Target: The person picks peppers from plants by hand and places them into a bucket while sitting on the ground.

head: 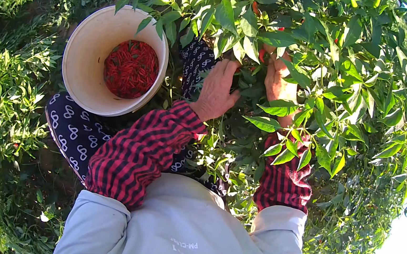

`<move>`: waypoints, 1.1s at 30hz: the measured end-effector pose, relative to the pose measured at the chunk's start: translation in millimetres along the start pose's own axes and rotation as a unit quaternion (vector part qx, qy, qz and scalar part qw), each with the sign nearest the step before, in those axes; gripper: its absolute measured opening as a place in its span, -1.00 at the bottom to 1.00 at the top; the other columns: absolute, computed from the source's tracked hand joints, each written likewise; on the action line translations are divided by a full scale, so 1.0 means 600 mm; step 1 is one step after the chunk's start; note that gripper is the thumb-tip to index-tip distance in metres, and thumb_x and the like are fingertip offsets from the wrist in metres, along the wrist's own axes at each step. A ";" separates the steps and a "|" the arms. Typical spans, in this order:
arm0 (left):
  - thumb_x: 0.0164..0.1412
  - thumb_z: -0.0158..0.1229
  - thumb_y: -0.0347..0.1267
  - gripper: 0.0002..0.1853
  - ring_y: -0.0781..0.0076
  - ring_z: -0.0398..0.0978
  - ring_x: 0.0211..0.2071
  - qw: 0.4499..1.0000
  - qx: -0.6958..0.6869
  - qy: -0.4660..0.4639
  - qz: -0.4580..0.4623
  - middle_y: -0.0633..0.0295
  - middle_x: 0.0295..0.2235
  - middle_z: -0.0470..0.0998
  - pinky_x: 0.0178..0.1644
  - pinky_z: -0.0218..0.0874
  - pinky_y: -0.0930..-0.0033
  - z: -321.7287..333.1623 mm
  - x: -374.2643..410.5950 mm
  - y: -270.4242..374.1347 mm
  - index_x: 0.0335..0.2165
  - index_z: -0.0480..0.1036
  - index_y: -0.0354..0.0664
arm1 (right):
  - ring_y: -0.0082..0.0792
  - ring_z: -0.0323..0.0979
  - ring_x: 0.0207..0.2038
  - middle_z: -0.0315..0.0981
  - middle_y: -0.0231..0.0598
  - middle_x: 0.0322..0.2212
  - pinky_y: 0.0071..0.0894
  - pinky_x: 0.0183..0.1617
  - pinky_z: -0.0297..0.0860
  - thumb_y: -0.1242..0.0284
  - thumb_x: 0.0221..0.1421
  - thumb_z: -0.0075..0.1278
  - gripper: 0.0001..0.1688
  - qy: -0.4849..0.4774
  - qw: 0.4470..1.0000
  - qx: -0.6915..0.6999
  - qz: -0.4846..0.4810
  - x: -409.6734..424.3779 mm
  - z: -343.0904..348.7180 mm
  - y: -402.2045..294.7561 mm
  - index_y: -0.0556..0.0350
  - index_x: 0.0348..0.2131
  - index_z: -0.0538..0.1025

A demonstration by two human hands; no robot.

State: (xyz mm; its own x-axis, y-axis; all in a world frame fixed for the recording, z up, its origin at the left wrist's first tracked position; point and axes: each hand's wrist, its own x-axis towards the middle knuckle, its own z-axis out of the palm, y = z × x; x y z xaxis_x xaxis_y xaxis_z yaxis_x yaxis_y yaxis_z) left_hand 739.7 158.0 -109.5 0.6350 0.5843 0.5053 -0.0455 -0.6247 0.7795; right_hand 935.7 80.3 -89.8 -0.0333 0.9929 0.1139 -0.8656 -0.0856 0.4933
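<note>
My left hand [217, 91] reaches back-up into a chili pepper plant [277, 39], its fingertips hidden among the leaves. A bit of red shows right at those fingertips. Across a small gap, my right hand [279, 79] is partly covered by leaves, with its fingers bent near a red chili pepper [261, 55]. Whether either hand grips a pepper or a stem cannot be made out. Left of my left hand stands a white plastic bucket [85, 64], tilted in view. Many small red chili peppers [131, 69] lie at its bottom, with some green bits among them.
More red chilies [255, 9] hang higher in the foliage. My bent leg in dark patterned trousers [74, 134] is beside and below the bucket. Leafy branches [297, 142] overhang my right forearm. Other pepper plants [12, 97] grow on the left, and bright sky shows at the right rim.
</note>
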 end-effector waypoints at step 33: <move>-0.14 0.13 -0.61 -0.60 0.12 0.36 -0.34 0.990 -0.125 0.057 -0.028 0.06 -0.37 0.33 -0.23 0.19 0.32 0.010 -0.026 -0.001 -0.23 0.29 -0.27 | -0.15 0.32 -0.18 0.32 -0.10 -0.24 -0.26 -0.08 0.24 0.66 -0.07 -0.08 -0.52 -0.092 -0.010 0.971 0.222 -0.016 -0.035 0.158 0.08 -0.07 0.35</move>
State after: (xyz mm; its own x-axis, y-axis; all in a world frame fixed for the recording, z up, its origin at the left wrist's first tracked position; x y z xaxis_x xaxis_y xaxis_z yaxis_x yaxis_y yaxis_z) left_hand 734.4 146.0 -120.1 0.5514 0.6786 0.4853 -0.2108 -0.4495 0.8681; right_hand 843.7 64.3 -62.5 0.3427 0.8591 0.3802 0.8268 -0.0837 -0.5562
